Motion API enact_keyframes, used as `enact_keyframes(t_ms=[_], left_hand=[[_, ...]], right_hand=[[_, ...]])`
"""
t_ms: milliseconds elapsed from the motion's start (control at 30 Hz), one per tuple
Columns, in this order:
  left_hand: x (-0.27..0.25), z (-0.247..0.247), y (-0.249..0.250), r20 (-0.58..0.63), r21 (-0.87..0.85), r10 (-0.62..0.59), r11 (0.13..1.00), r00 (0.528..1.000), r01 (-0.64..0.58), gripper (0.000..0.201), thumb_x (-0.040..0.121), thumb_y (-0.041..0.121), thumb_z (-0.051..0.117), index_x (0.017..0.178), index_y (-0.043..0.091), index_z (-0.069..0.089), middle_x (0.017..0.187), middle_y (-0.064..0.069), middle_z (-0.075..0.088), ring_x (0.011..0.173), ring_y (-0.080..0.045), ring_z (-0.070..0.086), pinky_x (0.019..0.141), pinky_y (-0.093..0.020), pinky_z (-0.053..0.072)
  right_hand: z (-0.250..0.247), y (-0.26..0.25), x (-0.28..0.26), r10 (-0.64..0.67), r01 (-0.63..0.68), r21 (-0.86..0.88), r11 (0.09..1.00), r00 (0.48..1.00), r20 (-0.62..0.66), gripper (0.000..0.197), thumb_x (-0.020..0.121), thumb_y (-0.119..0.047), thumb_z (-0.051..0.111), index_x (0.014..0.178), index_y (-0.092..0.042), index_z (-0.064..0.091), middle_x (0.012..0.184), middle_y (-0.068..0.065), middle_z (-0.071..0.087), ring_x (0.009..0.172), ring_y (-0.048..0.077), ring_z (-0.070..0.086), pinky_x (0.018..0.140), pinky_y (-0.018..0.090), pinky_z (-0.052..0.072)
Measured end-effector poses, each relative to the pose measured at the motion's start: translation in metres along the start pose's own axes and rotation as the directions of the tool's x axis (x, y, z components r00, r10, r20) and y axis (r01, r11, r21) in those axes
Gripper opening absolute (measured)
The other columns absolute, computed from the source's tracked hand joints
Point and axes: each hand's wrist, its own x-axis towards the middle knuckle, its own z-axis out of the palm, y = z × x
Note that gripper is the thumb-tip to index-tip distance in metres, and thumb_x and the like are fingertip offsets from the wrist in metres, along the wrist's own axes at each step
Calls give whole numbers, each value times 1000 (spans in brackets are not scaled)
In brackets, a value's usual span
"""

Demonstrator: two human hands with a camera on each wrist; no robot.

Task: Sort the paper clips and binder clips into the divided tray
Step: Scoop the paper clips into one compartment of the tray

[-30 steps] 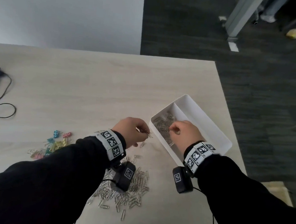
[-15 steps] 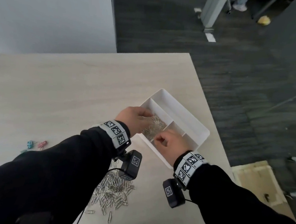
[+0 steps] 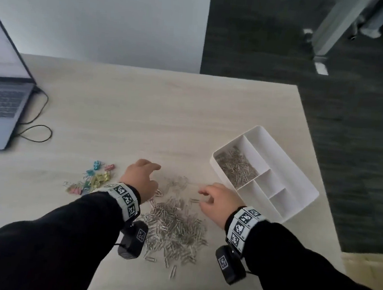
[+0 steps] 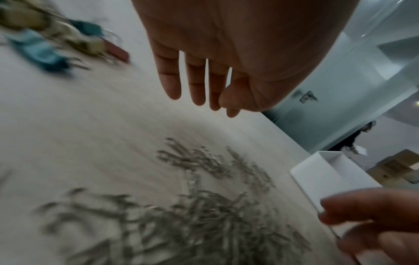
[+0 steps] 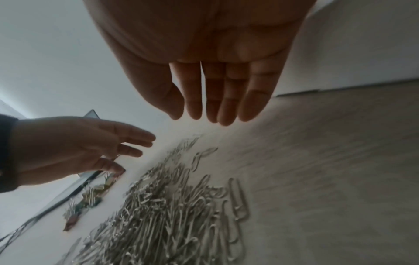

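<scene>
At the far left of the table (image 3: 142, 107) an open laptop (image 3: 0, 103) sits with a dark cable (image 3: 35, 129) looping out from its side. Further right lies a small cluster of coloured binder clips (image 3: 96, 177) in blue, yellow and pink, loose on the wood and just left of the left wrist.

The left hand (image 3: 141, 178) hovers above the far-left edge of the paper clip pile (image 3: 175, 227). In the left wrist view its fingers (image 4: 172, 80) hang nearly straight and slightly spread, palm down, with nothing between them and no contact with the table. The right wrist view shows the same loose, extended fingers.

The pile itself is a broad scatter of silver wire clips, densest between the two wrists, thinning to single strays toward the near edge of the table.

The right hand (image 3: 217, 202) hovers over the pile's far-right edge, near the tray but apart from it. Its fingers (image 5: 226, 100) are straight and held close together, thumb alongside, palm facing the table; they grip nothing, and a gap shows between the fingertips and the clips below.

At the right stands the white divided tray (image 3: 299, 178), angled on the table near its right edge. Its long left compartment holds a layer of paper clips (image 3: 237, 168); the other compartments show only white floor.
</scene>
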Motion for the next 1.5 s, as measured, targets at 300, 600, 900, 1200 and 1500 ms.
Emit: enact_keyframes(t_ms=[300,600,900,1200,1500], left_hand=[[-26,14,-32,48,151,-48,988,998,41,63,82,8,47,141,25,38,138,-3,40,123,-25,40,107,-39,40],[-24,32,-16,143,262,179,942,973,-211,65,81,24,58,141,34,35,128,0,43,114,-23,44,94,-38,50],[-39,24,-33,124,370,246,888,961,-275,90,65,73,59,142,41,25,136,4,34,118,-20,44,93,-40,50],[-49,45,-29,169,381,247,876,954,-295,90,66,64,68,139,44,21,132,0,32,113,-24,46,84,-42,54],[-39,55,-13,173,214,248,935,953,-282,31,86,28,56,117,24,51,114,-4,45,88,-27,61,75,-37,53]], right_hand=[[19,-31,51,21,-2,-197,980,995,93,69,89,-38,48,151,-23,22,155,-2,26,140,21,26,117,43,27],[42,-41,46,-149,199,-302,932,972,182,71,81,-33,53,148,-30,29,143,-6,33,131,21,30,109,42,34],[39,-25,13,-183,238,-388,890,968,172,89,67,-74,60,142,-48,21,141,-7,28,128,19,31,107,47,34],[55,-27,4,-172,236,-344,909,963,205,68,75,-50,66,136,-40,36,132,-1,31,119,23,39,99,42,42],[64,-32,9,-143,168,-179,969,979,144,33,84,-19,57,117,-19,55,112,5,45,91,29,55,79,38,48]])
